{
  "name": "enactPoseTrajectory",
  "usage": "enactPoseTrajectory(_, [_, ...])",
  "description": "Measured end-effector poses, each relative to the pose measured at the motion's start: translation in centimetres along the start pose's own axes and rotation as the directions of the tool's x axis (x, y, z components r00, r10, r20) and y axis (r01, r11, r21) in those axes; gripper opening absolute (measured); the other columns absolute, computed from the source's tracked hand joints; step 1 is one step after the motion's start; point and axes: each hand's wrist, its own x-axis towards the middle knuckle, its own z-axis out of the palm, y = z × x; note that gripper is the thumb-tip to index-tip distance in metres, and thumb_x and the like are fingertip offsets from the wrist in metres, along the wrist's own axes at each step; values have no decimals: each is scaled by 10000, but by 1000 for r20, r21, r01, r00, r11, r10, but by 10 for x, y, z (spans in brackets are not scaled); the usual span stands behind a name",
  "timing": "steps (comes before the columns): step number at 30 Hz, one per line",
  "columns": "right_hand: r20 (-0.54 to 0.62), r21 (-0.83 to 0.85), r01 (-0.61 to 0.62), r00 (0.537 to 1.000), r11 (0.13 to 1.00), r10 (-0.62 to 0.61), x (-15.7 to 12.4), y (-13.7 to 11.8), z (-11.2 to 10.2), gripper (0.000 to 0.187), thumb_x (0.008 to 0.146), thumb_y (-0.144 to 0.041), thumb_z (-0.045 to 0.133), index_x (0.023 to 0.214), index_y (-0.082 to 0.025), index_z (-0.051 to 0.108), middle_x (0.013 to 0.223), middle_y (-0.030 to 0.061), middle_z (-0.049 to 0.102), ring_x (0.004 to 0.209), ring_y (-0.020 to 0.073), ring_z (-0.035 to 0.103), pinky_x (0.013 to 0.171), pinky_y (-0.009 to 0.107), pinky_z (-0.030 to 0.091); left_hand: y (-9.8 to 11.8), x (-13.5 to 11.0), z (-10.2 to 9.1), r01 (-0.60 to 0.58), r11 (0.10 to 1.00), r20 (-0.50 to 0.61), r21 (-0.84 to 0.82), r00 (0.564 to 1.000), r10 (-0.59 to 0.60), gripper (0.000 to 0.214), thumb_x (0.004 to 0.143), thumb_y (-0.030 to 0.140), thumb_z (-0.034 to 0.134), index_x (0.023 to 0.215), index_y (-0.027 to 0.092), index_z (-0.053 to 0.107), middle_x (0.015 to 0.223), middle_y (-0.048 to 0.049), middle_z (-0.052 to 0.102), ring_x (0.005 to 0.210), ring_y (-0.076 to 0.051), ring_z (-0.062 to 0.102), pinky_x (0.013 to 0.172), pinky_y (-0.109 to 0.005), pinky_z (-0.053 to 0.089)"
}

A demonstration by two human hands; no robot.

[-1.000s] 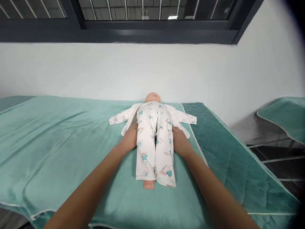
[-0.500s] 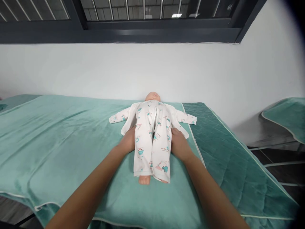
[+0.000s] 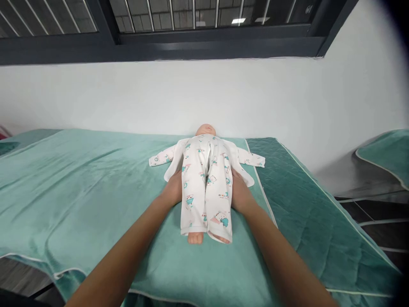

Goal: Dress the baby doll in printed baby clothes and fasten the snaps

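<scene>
A baby doll (image 3: pixel 206 128) lies on its back with its head at the wall. It has on a white printed shirt (image 3: pixel 247 158), whose front panels lie spread to both sides with the sleeves stretched out. White printed trousers (image 3: pixel 193 200) cover its legs and reach high over the chest; a bare foot (image 3: pixel 195 238) sticks out of one leg end. My left hand (image 3: pixel 174 187) grips the trousers at their left side, its fingertips hidden beneath. At the opposite side my right hand (image 3: pixel 240 192) holds them likewise, fingers mostly tucked out of sight.
The doll rests on a bed with a light green cover (image 3: pixel 96 204). A darker quilted green cover (image 3: pixel 306 217) lies to the right. Behind stands a white wall (image 3: pixel 179 94) below a dark barred window frame (image 3: pixel 204 47). Another green-covered surface (image 3: pixel 388 153) is at far right.
The fingers of my right hand have slipped further under the trousers' side. The right trouser leg end has shifted slightly to the right and up. The view has tilted a little.
</scene>
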Motion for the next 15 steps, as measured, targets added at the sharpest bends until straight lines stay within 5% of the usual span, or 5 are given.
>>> enactPoseTrajectory(10, [4, 163, 54, 998, 985, -55, -12, 3, 3, 226, 890, -163, 485, 1067, -172, 625, 1249, 140, 607, 1146, 291, 567, 933, 415, 478, 2, -2, -1, 123, 992, -126, -23, 984, -125, 373, 887, 333, 490, 1219, 217, 615, 1238, -87, 670, 1216, -322, 569, 1038, -443, 464])
enactPoseTrajectory(15, [10, 163, 112, 993, 980, -115, -13, 9, 5, 220, 911, -181, 451, 1043, -168, 626, 1148, 139, 634, 1091, 284, 565, 921, 426, 464, 1, -16, -5, 55, 988, -98, 147, 994, -41, 334, 897, 298, 517, 1207, 205, 601, 1211, -93, 650, 1164, -276, 561, 1036, -419, 420])
